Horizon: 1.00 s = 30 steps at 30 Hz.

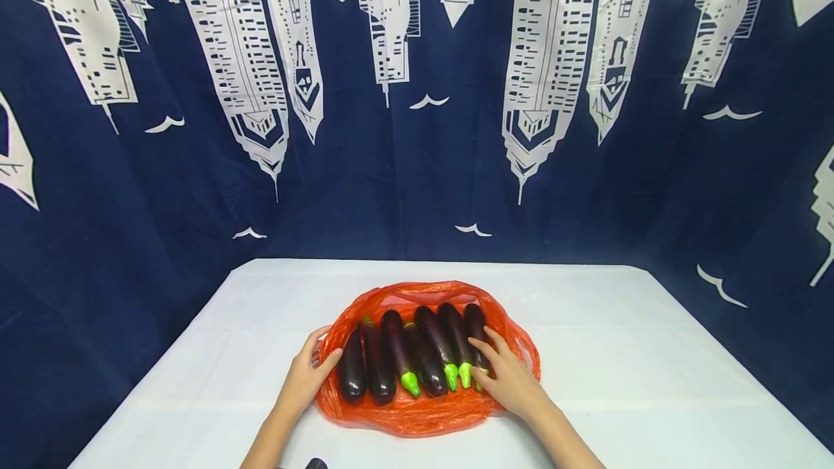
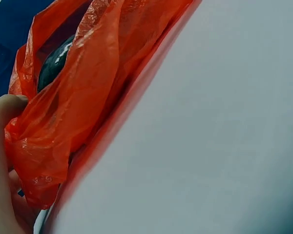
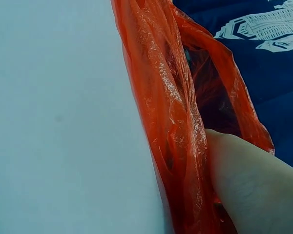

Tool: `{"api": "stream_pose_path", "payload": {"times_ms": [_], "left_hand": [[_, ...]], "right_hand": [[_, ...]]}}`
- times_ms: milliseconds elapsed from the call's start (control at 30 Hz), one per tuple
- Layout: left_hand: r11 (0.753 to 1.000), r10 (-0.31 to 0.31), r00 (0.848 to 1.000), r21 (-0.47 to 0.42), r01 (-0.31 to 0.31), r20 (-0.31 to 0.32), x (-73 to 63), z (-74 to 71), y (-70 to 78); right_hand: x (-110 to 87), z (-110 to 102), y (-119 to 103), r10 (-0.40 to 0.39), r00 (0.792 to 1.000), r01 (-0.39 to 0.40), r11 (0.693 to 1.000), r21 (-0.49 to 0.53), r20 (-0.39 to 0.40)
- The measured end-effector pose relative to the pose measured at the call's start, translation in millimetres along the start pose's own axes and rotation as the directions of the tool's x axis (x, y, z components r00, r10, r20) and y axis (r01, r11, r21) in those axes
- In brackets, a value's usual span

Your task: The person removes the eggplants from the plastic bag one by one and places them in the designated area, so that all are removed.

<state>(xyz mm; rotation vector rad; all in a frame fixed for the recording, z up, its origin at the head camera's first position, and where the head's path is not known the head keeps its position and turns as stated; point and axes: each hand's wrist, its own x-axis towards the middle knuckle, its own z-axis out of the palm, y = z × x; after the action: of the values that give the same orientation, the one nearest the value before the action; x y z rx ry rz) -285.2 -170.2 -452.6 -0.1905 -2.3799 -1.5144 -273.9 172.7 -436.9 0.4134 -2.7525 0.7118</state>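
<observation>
In the head view an orange-red plastic bag [image 1: 417,422] lies on a white table with its mouth spread wide. Several dark purple eggplants [image 1: 394,342] lie side by side inside it, some with bright green stem ends toward the person. My left hand [image 1: 305,375] holds the bag's left rim between thumb and fingers. The left wrist view shows the thumb over the rim and the fingers partly hidden behind the film. Over the bag's right side, my right hand [image 1: 511,378] rests with spread fingers at the rightmost eggplant [image 1: 476,320]. The bag hides those fingers in the right wrist view.
The white table [image 1: 651,353] extends on both sides of the bag. A navy cloth [image 1: 417,172] with white building prints hangs behind and beside the table. A small dark object [image 1: 316,463] shows at the bottom edge of the head view.
</observation>
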Motion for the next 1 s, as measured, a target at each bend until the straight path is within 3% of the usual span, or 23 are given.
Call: {"api": "stream_pose_path", "payload": {"times_ms": [200, 367, 633, 767, 900, 1000], "left_hand": [[0.997, -0.064, 0.998, -0.049, 0.064, 0.012, 1.1, -1.1, -0.5], [0.990, -0.118, 0.991, -0.068, 0.122, 0.071, 5.9, -1.4, 4.8], [0.987, -0.160, 0.984, 0.041, 0.157, 0.083, 11.3, -1.8, 12.4], [0.991, -0.129, 0.991, -0.039, 0.131, 0.048, 12.5, -1.2, 9.4], [0.994, -0.044, 0.999, -0.099, 0.045, 0.008, 11.0, -0.7, 4.6], [0.993, -0.008, 1.000, -0.122, 0.009, 0.013, 10.0, -0.2, 1.5]], "right_hand": [[0.1, 1.6, -1.3, 0.003, 1.000, -0.003, 1.000, -0.001, 0.030], [0.6, -0.5, -1.8, 0.022, 0.999, -0.022, 1.000, -0.008, 0.026], [0.1, -0.5, -1.5, 0.034, 0.999, -0.034, 0.999, 0.004, 0.026], [1.5, -0.9, -1.7, 0.033, 0.999, -0.034, 0.999, 0.013, 0.019], [1.8, -1.1, -1.9, 0.021, 1.000, -0.021, 1.000, 0.006, 0.015], [0.9, -0.6, -1.5, 0.020, 1.000, -0.020, 1.000, 0.003, 0.022]]}}
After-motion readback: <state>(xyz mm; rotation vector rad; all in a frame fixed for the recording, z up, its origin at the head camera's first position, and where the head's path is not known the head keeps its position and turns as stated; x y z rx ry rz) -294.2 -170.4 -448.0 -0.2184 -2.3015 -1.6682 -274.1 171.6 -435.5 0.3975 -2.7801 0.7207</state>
